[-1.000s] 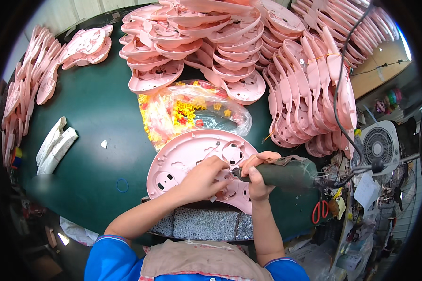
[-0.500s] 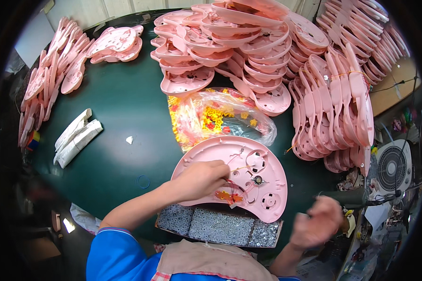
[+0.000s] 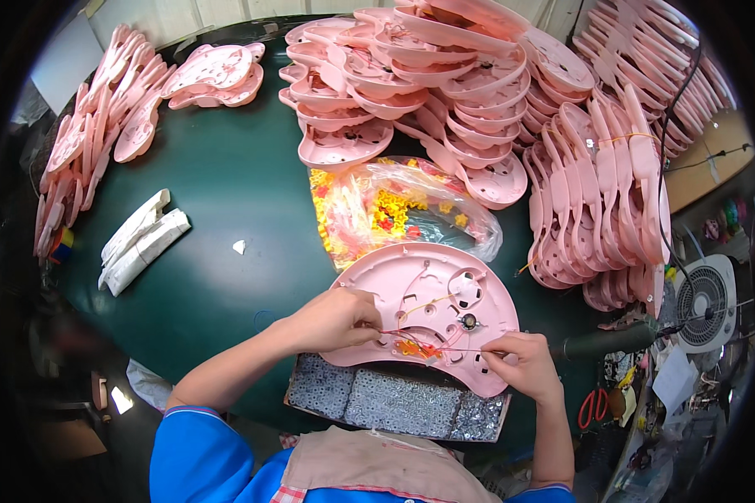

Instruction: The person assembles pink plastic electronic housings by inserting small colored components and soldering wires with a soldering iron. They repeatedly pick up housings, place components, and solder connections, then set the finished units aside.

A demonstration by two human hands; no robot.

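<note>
A pink plastic shell (image 3: 369, 272) lies open side up in front of me, curved edge away from me. Inside it are an orange circuit board (image 3: 418, 349), a round dark part (image 3: 468, 321) and a thin yellow wire (image 3: 419, 310). Over the shell's left side, my left hand (image 3: 344, 321) is closed in a pinch on thin reddish wires (image 3: 392, 333). My right hand (image 3: 522, 360) pinches the far end of a thin wire (image 3: 461, 350) at the shell's right edge. That wire runs taut above the board towards my left hand.
A tray of small metal parts (image 3: 398, 402) sits just below the shell. Behind lies a clear bag (image 3: 470, 222) of yellow and red pieces. Stacked pink shells (image 3: 344, 144) rise behind it and at right (image 3: 596, 201). A dark green cylindrical tool (image 3: 608, 341) hangs beside my right hand.
My right hand has come left from beside the tool to the shell and now pinches a wire. My left hand has shifted slightly left and down.
</note>
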